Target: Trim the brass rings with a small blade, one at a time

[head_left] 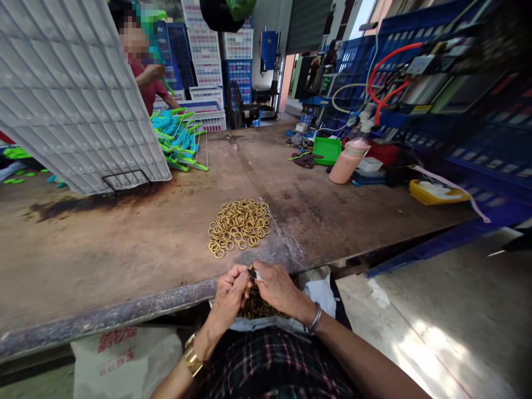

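Observation:
Both my hands meet in front of my lap, just past the near edge of the wooden table (307, 210). The fingers of my left hand (230, 293) pinch a small brass-coloured ring, mostly hidden by the fingertips. My right hand (278, 285) is closed round a small tool with a dark tip and a whitish part, touching the ring. On the table beyond the hands lies a heap of brass rings (240, 224). Beneath my hands, an open bag (261, 324) on my lap holds many more rings, partly covered by the hands.
A tall grey ribbed panel (83, 94) stands at left on a black wire stand. Behind it a person (153, 88) is near green and blue hangers (178, 138). At right are a pink bottle (348, 163), green tray (327, 151) and yellow tray (438, 192).

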### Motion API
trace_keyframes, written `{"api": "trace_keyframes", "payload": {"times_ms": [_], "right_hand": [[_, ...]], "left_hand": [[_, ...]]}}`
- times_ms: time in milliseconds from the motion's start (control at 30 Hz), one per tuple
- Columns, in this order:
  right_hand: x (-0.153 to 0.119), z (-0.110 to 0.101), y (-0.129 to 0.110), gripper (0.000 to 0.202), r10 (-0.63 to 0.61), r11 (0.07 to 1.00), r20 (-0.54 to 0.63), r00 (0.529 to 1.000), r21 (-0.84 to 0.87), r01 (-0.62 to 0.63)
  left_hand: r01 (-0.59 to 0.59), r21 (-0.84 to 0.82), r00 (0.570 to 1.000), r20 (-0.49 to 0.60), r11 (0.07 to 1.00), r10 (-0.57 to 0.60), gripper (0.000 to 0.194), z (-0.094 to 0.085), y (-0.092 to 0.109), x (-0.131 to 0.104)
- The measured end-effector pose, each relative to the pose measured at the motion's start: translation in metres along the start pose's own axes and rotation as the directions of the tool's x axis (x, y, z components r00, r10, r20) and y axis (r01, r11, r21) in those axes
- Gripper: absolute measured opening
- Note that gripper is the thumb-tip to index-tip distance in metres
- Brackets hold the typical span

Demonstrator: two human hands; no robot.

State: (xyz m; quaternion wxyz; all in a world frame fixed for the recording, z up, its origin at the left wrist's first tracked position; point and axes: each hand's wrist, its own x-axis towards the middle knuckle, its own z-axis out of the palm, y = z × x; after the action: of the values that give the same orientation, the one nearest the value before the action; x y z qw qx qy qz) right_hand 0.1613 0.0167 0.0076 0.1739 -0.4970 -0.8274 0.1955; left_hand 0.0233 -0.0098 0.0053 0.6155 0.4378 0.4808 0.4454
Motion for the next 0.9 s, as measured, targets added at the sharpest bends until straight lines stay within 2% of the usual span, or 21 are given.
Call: {"api": "trace_keyframes", "payload": {"times_ms": [333, 467, 600, 700, 800, 900], "right_hand": [[0.001, -0.006, -0.004, 0.026, 0.105, 0.988, 0.073, 0.992, -0.117, -0.096], [0.003, -0.003, -0.003, 0.022, 0.096, 0.989, 0.097, 0.991, -0.119, -0.084], [0.004, -0.003, 0.000, 0.019, 0.068, 0.994, 0.174, 0.982, -0.094, -0.052], [0.004, -0.006, 0.007, 0.023, 0.125, 0.986, 0.196, 0.973, -0.138, -0.099], [0.005, -0.008, 0.015, 0.026, 0.156, 0.976, 0.171, 0.973, -0.178, -0.126], [0.014, -0.005, 0.018, 0.025, 0.162, 0.974, 0.088, 0.983, -0.172, -0.146]], "left_hand": [[0.004, 0.022, 1.000, -0.024, 1.000, -0.003, 0.028, 0.003, 0.003, -0.002], [-0.017, 0.075, 1.000, -0.019, 0.997, 0.018, 0.030, 0.003, 0.005, -0.004], [-0.066, 0.125, 0.997, -0.023, 0.990, 0.070, 0.030, 0.002, 0.011, -0.007], [-0.070, 0.103, 0.997, 0.050, 0.992, 0.065, 0.030, 0.005, 0.014, -0.015], [0.034, -0.018, 0.980, 0.195, 0.999, -0.029, 0.028, 0.014, 0.012, -0.024], [0.296, -0.221, 0.947, 0.197, 0.929, -0.255, 0.023, 0.022, -0.001, -0.026]]}}
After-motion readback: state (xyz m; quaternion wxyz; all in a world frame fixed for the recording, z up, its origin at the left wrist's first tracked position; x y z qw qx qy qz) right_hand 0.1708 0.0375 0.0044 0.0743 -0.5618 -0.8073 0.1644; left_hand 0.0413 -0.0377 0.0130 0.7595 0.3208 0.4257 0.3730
